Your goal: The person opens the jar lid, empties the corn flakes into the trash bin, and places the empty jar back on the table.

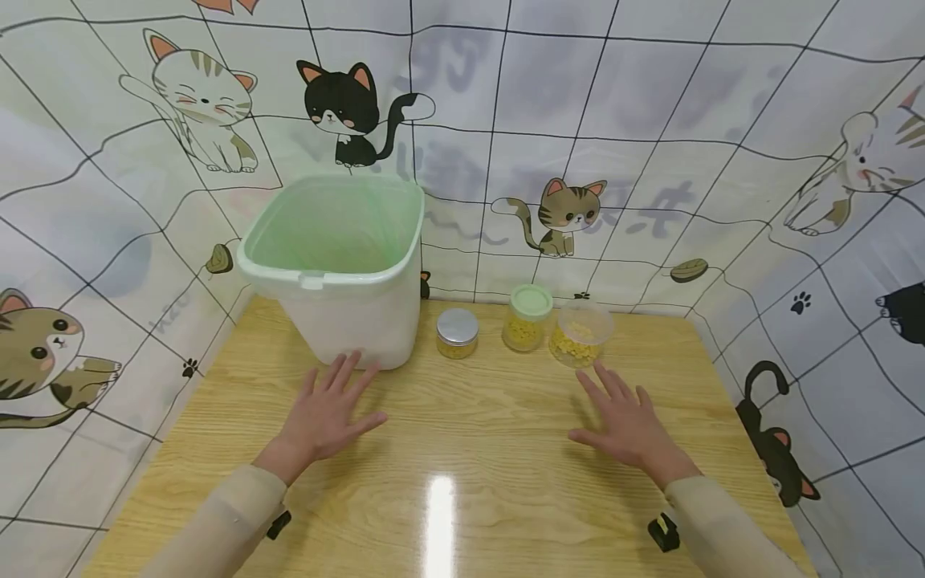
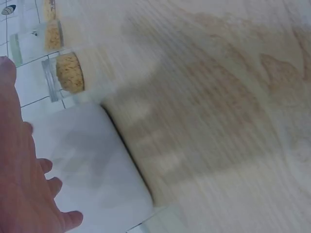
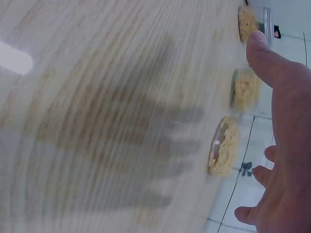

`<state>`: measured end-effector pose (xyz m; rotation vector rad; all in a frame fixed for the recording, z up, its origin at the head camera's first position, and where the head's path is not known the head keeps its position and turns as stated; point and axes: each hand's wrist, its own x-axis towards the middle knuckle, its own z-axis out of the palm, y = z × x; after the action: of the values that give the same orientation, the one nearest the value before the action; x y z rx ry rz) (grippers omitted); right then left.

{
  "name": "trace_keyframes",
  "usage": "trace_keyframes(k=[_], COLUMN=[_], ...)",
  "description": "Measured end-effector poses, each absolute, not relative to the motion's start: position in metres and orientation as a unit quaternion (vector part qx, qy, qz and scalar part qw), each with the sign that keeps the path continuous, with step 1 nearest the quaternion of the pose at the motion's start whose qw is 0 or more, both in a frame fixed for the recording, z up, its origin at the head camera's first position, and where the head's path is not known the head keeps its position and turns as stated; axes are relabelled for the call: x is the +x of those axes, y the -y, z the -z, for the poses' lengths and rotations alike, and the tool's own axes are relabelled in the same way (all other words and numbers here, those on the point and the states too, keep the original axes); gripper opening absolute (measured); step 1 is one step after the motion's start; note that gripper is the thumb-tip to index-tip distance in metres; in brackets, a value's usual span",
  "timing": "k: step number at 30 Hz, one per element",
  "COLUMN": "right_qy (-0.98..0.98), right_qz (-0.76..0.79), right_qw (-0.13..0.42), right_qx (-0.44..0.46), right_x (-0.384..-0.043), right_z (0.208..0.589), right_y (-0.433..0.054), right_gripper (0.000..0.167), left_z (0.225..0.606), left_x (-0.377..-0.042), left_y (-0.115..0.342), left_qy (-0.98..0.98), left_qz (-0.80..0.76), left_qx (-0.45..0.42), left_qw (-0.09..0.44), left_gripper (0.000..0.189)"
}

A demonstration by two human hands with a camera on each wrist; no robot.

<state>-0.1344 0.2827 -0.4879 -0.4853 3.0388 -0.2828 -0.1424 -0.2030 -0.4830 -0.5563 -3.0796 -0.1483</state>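
My left hand [image 1: 325, 413], fingers spread and holding nothing, hovers over the table just in front of the white bin [image 1: 354, 317]. The bin's inside is pale green. To its right stands a jar with a silver lid [image 1: 457, 331], a yellow filling inside. Beyond that is a jar with a green lid [image 1: 529, 317], then a clear round container [image 1: 580, 333], both partly filled with small yellow pieces. My right hand [image 1: 625, 421] is spread above the table in front of the clear container, with nothing in it. In the right wrist view, its thumb overlaps the silver-lidded jar [image 3: 249, 23].
The wood-grain table [image 1: 499, 449] has a bright light reflection near its front. A cat-patterned, grid-lined covering [image 1: 462, 160] rises behind the table and along both sides. Bin and jars stand along the back edge.
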Motion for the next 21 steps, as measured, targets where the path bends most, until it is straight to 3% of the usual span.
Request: trace_keyframes(k=[13, 21], right_qy=[-0.967, -0.96], right_qz=[0.112, 0.159], right_qw=[0.014, 0.022], right_qx=[-0.228, -0.23], right_x=[-0.137, -0.148], right_z=[0.502, 0.513], right_y=[-0.244, -0.212], right_gripper=[0.086, 0.073], left_z=[0.478, 0.477], left_x=[-0.139, -0.141], left_y=[0.187, 0.173], left_qy=[0.972, 0.963], left_qz=[0.099, 0.144], left_qx=[-0.213, -0.22], left_qw=[-0.016, -0.058], left_gripper=[0.079, 0.074])
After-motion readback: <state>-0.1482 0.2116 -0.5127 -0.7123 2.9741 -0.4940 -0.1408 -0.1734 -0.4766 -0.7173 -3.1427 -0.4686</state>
